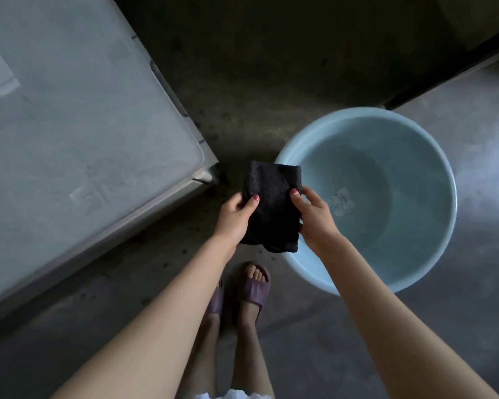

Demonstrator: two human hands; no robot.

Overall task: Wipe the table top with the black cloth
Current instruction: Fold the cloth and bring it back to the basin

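we see left hand + right hand pinching black cloth edges | table top corner 10 o'clock, apart | basin rim 3 o'clock | bare floor 12 o'clock

Floor: blue basin; table.

Both forearms are being shown bare, with no sleeves reaching into the lower half of the frame. Pinkish-red polish is being worn on the thumbnails of the left hand and the right hand. Dull purple open-toed slide sandals are being worn on the feet at lower centre, and a scrap of white fabric is being glimpsed at the bottom edge
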